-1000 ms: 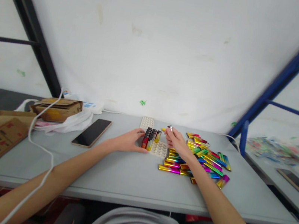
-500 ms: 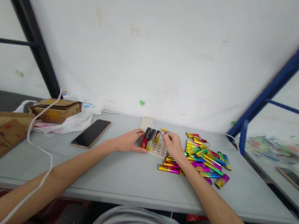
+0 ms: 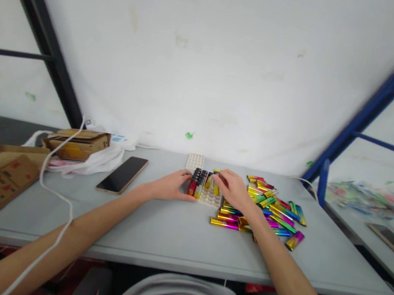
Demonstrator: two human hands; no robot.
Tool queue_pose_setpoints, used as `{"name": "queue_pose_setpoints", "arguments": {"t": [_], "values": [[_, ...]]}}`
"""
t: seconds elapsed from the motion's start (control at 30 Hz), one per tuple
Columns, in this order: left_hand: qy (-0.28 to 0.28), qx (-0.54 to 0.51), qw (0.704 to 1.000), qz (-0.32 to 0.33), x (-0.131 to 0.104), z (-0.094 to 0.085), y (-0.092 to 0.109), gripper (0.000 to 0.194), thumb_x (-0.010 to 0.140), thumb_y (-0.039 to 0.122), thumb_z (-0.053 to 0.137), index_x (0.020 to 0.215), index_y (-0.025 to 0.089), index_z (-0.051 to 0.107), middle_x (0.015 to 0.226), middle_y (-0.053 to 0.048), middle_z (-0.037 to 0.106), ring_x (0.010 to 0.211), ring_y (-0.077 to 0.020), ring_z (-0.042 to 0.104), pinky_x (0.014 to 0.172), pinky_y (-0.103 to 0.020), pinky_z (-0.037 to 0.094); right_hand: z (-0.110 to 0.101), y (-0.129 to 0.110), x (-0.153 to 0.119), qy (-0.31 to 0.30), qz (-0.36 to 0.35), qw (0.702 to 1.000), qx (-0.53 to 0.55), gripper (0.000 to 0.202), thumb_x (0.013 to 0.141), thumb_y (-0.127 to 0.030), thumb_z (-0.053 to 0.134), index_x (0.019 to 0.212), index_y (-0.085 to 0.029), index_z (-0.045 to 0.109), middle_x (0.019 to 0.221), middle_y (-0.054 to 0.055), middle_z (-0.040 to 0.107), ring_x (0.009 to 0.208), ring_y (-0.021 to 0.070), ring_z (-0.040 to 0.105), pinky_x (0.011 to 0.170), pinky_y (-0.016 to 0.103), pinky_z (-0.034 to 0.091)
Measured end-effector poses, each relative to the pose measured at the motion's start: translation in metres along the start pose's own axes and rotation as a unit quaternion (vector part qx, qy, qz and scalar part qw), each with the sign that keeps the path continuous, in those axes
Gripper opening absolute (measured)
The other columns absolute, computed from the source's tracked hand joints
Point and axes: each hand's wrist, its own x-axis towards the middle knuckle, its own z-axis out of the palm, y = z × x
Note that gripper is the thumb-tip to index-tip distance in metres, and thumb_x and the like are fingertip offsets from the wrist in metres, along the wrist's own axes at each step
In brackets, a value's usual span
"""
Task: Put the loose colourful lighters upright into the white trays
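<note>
A white slotted tray (image 3: pixel 208 199) sits mid-table with several lighters standing upright (image 3: pixel 199 182) in its left rows. My left hand (image 3: pixel 170 186) rests against the tray's left side, fingers touching the standing lighters. My right hand (image 3: pixel 232 188) is over the tray's right part, pinching a yellow lighter (image 3: pixel 215 185) that stands in a slot. A loose pile of shiny multicoloured lighters (image 3: pixel 273 210) lies on the table just right of the tray, partly hidden by my right wrist.
A second empty white tray (image 3: pixel 195 161) lies behind the first. A phone (image 3: pixel 122 174) lies face up to the left, beside a plastic bag (image 3: pixel 93 161) and cardboard boxes (image 3: pixel 77 142). A white cable (image 3: pixel 58 195) crosses the table's left part. Blue shelf frame (image 3: pixel 375 106) rises at right.
My right hand carried a lighter from above the pile leftward and down onto the tray. The left hand stayed against the tray.
</note>
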Motion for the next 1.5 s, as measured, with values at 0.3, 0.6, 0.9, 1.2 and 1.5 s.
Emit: {"name": "queue_pose_setpoints", "arguments": {"t": [0.3, 0.6, 0.9, 1.2, 1.5], "values": [[0.001, 0.001, 1.000, 0.003, -0.001, 0.000, 0.002, 0.067, 0.079, 0.070, 0.074, 0.123, 0.019, 0.066, 0.135, -0.012, 0.062, 0.127, -0.0326, 0.057, 0.115, -0.042, 0.044, 0.003, 0.004, 0.001, -0.067, 0.023, 0.997, -0.018, 0.034, 0.105, -0.041, 0.052, 0.081, -0.020, 0.063, 0.075, 0.003, 0.069, 0.068, 0.0176, 0.059, 0.067, 0.028, 0.039], [0.002, 0.010, 1.000, 0.000, 0.000, 0.001, 0.000, 0.066, 0.079, 0.070, 0.074, 0.122, 0.020, 0.066, 0.136, -0.012, 0.062, 0.129, -0.0330, 0.057, 0.114, -0.042, 0.044, 0.013, 0.006, 0.002, -0.112, 0.029, 0.985, -0.130, 0.034, 0.105, -0.045, 0.053, 0.087, -0.020, 0.067, 0.087, 0.009, 0.072, 0.078, 0.0217, 0.065, 0.070, 0.029, 0.044], [-0.005, 0.005, 1.000, 0.002, 0.000, 0.000, 0.000, 0.068, 0.079, 0.069, 0.075, 0.125, 0.021, 0.065, 0.138, -0.015, 0.060, 0.130, -0.0347, 0.057, 0.116, -0.046, 0.043, 0.000, 0.053, 0.001, 0.006, 0.061, 0.990, -0.131, 0.033, 0.108, -0.028, 0.042, 0.106, -0.016, 0.073, 0.107, 0.014, 0.075, 0.103, 0.0248, 0.067, 0.097, 0.034, 0.046], [-0.004, 0.003, 1.000, 0.003, 0.000, 0.000, 0.001, 0.069, 0.079, 0.069, 0.075, 0.126, 0.020, 0.065, 0.140, -0.014, 0.060, 0.132, -0.0337, 0.056, 0.118, -0.042, 0.041, 0.010, 0.076, 0.006, -0.125, 0.107, 0.968, -0.192, 0.025, 0.100, -0.023, 0.057, 0.119, -0.015, 0.071, 0.118, 0.017, 0.075, 0.112, 0.0293, 0.069, 0.101, 0.039, 0.049], [-0.008, 0.007, 1.000, 0.009, 0.000, 0.000, 0.000, 0.069, 0.081, 0.066, 0.075, 0.128, 0.017, 0.062, 0.139, -0.014, 0.059, 0.131, -0.0323, 0.056, 0.118, -0.044, 0.041, 0.004, 0.079, 0.008, 0.030, 0.163, 0.985, -0.050, 0.027, 0.088, -0.015, 0.067, 0.115, -0.013, 0.071, 0.113, 0.015, 0.074, 0.103, 0.0244, 0.070, 0.099, 0.039, 0.052]]}}
